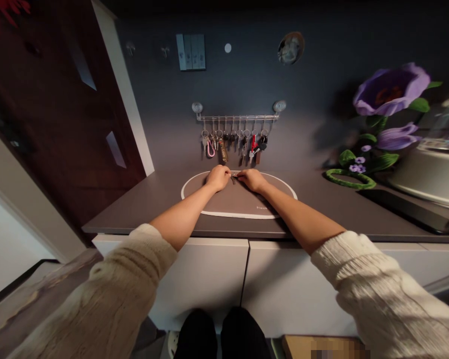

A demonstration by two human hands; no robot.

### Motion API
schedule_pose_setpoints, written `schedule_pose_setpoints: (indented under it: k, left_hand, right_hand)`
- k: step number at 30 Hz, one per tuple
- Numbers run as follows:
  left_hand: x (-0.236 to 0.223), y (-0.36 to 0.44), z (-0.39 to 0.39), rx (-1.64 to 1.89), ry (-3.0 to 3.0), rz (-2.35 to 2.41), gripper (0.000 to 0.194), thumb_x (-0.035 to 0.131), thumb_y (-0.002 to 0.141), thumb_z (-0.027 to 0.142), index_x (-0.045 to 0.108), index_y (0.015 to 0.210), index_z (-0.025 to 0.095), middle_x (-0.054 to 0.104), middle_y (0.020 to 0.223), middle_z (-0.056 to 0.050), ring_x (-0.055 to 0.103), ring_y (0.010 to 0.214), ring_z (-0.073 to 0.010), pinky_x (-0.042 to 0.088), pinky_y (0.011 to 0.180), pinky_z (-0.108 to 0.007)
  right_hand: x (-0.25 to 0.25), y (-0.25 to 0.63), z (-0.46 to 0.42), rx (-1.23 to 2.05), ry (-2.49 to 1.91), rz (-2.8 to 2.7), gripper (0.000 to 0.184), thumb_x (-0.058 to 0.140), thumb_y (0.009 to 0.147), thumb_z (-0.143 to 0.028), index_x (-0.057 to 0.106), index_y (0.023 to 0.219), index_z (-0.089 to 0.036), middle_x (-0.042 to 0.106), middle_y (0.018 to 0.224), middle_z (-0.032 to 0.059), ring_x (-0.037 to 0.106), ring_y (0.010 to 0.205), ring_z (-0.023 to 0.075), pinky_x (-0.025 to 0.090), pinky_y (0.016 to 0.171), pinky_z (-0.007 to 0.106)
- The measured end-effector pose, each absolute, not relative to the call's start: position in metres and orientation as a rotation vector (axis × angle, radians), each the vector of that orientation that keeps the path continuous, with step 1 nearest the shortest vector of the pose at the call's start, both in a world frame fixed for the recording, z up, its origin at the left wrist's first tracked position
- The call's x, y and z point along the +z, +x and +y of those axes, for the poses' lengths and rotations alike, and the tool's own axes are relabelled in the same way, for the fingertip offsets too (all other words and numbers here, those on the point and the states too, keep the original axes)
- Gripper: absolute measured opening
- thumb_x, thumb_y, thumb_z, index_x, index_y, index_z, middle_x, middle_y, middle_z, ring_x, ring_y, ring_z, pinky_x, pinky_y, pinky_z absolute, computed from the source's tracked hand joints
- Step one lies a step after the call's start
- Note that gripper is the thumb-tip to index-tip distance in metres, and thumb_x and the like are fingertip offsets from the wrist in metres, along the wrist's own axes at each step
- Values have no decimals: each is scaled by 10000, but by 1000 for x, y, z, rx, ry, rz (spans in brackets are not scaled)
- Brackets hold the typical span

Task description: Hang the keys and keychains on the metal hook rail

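Observation:
Both my arms reach forward over a dark oval mat (239,207) with a white rim on the grey countertop (142,204). My left hand (217,177) and my right hand (251,179) meet at the mat's far side, fingers pinched together on a small key with a ring (234,177) held between them. Right behind the hands, a metal hook rail (238,117) on the wall carries several keys and key fobs (234,143), one with a pink clip and one with a red tag.
A dark wooden door (56,124) stands at the left. Purple artificial flowers (391,104) with a green coiled stem and a large silver pot (430,174) sit at the right of the counter. White cabinet doors (247,279) lie below the countertop edge.

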State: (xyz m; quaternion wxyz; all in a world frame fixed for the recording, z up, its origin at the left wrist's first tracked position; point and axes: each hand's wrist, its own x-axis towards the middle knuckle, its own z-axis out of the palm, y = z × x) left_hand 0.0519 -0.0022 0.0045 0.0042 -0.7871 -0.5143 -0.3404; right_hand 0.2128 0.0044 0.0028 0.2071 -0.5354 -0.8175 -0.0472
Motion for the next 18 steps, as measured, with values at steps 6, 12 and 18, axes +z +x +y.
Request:
schedule_pose_setpoints:
  k: [6,12,18]
  left_hand:
    - [5,52,-3,-1098,-2462,-1610,171,531,769,192,685,837,164,641,894,-78,567,829,-172,423,801,-280]
    - [6,52,-3,-1125,-2489,-1570,207,533,780,264,691,863,160,651,880,-81,569,792,-168,425,766,-276]
    - [9,53,-6,-1177,-2538,-1505,228,540,782,321,693,840,162,659,861,-72,562,785,-166,420,753,-271]
  right_hand:
    - [7,213,-3,-140,-1479,-2206,254,445,845,-245,685,912,-196,681,945,90,608,856,198,382,722,246]
    - [13,213,-11,-113,-1412,-2107,259,419,855,-236,670,892,-182,678,919,84,604,838,176,377,715,230]
    - [17,210,-15,-56,-1304,-1996,271,410,864,-246,636,995,-174,662,1000,75,590,912,172,388,789,245]
